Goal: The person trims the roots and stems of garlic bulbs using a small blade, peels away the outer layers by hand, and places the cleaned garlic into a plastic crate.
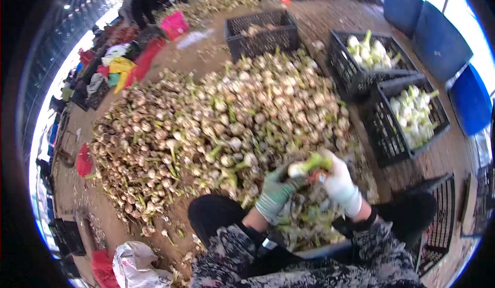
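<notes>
Between my gloved hands is a garlic bulb [297, 170] with a thick green stalk [318, 161]. My left hand [280, 191], in a pale green-grey glove, is closed around the bulb's side. The stalk end reaches my right hand [342, 182], in a white glove. Its fingers are closed by a small orange-red thing [318, 176], blurred and partly covered, whose kind I cannot make out. Below both hands lie peeled leaves and cut stalks [309, 218]. In front spreads a large heap of garlic bulbs [232, 128], many with short green stems.
Two black crates of cleaned garlic [379, 110] [337, 63] stand to the right, another black crate [262, 34] behind the heap. Blue barrels [442, 40] line the right. A white sack [136, 267] lies at lower left, a pink bucket [175, 25] farther back. Another person [144, 4] bends at the back.
</notes>
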